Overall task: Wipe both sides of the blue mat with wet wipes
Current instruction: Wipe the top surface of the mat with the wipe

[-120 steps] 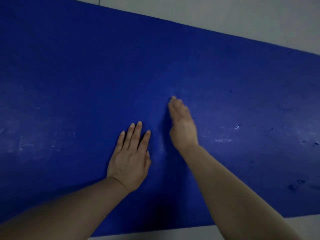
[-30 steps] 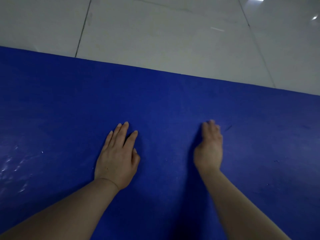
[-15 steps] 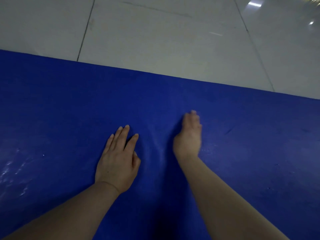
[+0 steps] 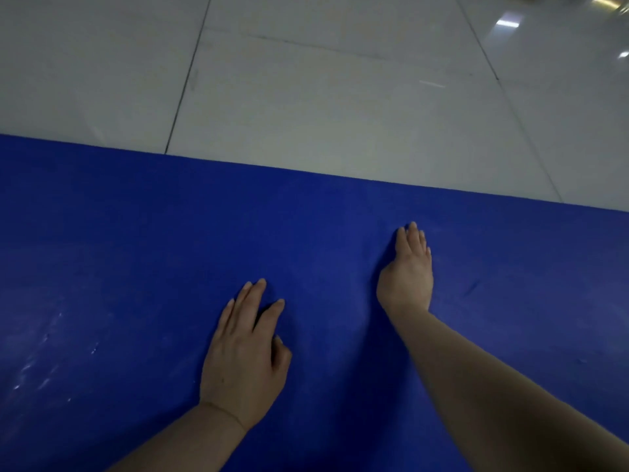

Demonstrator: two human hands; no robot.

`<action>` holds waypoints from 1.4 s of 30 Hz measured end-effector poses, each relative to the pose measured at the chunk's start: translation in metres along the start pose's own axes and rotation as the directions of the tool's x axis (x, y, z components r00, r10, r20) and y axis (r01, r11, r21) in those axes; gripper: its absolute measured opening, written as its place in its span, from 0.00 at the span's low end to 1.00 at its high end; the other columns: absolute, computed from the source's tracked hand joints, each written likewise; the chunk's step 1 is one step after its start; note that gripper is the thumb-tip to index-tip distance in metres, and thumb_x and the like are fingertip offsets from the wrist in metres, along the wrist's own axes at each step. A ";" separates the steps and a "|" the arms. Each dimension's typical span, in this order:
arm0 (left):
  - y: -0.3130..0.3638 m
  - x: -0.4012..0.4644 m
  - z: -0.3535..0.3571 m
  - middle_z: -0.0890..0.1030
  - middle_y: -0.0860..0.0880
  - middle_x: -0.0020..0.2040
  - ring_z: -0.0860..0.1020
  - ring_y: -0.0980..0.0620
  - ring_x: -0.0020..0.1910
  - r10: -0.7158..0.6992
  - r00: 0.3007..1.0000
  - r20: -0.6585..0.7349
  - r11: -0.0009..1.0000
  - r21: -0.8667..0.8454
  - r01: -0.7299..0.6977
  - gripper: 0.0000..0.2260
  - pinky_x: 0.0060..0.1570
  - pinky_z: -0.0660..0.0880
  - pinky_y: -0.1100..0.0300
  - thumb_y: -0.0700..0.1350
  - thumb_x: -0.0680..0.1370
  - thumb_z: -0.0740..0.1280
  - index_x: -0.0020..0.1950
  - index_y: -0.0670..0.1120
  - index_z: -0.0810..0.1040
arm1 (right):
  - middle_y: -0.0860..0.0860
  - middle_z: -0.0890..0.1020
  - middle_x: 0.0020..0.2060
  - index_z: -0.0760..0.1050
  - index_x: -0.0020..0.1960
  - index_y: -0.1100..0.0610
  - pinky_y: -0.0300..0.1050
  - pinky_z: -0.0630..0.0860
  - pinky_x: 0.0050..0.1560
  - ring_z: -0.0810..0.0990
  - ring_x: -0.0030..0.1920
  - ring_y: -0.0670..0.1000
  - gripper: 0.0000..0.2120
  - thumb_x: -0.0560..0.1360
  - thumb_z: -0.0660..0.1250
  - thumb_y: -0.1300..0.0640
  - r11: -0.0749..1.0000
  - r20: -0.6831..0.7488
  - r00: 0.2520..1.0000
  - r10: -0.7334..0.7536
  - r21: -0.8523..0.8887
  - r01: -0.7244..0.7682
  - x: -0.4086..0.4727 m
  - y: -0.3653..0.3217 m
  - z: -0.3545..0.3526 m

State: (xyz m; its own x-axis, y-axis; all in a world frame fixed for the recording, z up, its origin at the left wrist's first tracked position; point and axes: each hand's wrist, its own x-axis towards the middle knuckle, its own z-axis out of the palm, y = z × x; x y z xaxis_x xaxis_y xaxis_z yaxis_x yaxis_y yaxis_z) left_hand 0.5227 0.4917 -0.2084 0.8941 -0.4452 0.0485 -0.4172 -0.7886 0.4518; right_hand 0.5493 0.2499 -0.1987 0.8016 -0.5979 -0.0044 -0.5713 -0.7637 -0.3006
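The blue mat (image 4: 119, 250) lies flat on the tiled floor (image 4: 306, 90), filling the lower half of the head view from edge to edge, its far edge running across the middle of the frame.

At the left, the mat carries pale whitish streaks and specks (image 4: 37, 369), which could be residue or damp marks; which one cannot be determined. I judge that patch as either unfinished or drying.

Centre-left, the left hand (image 4: 243, 359) rests palm-down on the mat, fingers extended and slightly spread, with nothing held. It appears to be bracing the mat.

Further right and nearer the far edge, the right hand (image 4: 408, 270) is pressed to the mat with fingers extended and together. Whether a wipe sits under the palm cannot be told; no wipe is visible anywhere in frame.

To the right of that hand, the surface looks mostly even, with one short dark scuff (image 4: 471, 288).

Assessment: the upward face is under treatment and appears partly covered. The underside is hidden, so its condition is unknown. A turn of the mat and a second pass probably remain.
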 end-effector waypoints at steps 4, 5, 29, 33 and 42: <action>0.006 0.047 -0.002 0.67 0.39 0.73 0.64 0.42 0.73 -0.033 0.999 -0.038 0.999 0.011 0.033 0.15 0.71 0.57 0.45 0.39 0.71 0.71 0.57 0.43 0.78 | 0.50 0.50 0.77 0.51 0.77 0.58 0.41 0.40 0.75 0.45 0.77 0.49 0.32 0.75 0.53 0.69 1.000 0.001 1.000 0.020 -0.006 -0.020 0.004 0.007 0.000; 0.006 0.060 -0.003 0.65 0.40 0.74 0.62 0.42 0.74 -0.039 0.999 -0.022 0.999 0.034 0.039 0.17 0.72 0.55 0.47 0.42 0.74 0.69 0.62 0.42 0.76 | 0.50 0.50 0.77 0.51 0.77 0.58 0.41 0.40 0.75 0.45 0.77 0.49 0.32 0.75 0.53 0.69 1.000 -0.004 1.000 0.018 0.007 -0.018 0.004 0.006 0.000; -0.003 0.090 0.006 0.66 0.41 0.74 0.63 0.44 0.73 -0.003 0.997 0.074 0.978 0.207 -0.013 0.26 0.69 0.56 0.47 0.51 0.76 0.52 0.70 0.43 0.72 | 0.53 0.46 0.77 0.47 0.77 0.57 0.44 0.38 0.73 0.43 0.77 0.53 0.35 0.74 0.55 0.72 0.934 0.172 0.923 -0.343 -0.036 0.354 0.051 -0.068 0.011; -0.003 0.092 0.006 0.66 0.41 0.74 0.63 0.44 0.73 0.001 0.998 0.070 0.979 0.205 -0.015 0.25 0.69 0.56 0.48 0.51 0.76 0.53 0.69 0.44 0.73 | 0.52 0.51 0.77 0.52 0.77 0.56 0.44 0.39 0.74 0.47 0.77 0.53 0.37 0.72 0.56 0.74 0.889 0.152 0.889 -0.433 -0.094 0.449 0.075 -0.061 0.008; -0.004 0.094 0.005 0.65 0.42 0.75 0.62 0.46 0.74 -0.013 0.994 0.105 0.973 0.229 -0.011 0.25 0.69 0.55 0.48 0.52 0.76 0.53 0.70 0.44 0.73 | 0.50 0.51 0.77 0.52 0.77 0.53 0.42 0.42 0.75 0.46 0.76 0.51 0.35 0.73 0.53 0.74 0.870 0.212 0.846 -0.489 0.039 0.492 0.090 -0.106 0.018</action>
State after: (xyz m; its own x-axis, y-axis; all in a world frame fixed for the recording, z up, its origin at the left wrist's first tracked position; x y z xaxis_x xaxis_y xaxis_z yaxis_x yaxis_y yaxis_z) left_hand 0.6076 0.4506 -0.2098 0.8775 -0.4769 -0.0509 -0.4536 -0.8597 0.2350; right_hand 0.6852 0.2815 -0.1839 0.9950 -0.0812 -0.0587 -0.0952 -0.9490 -0.3006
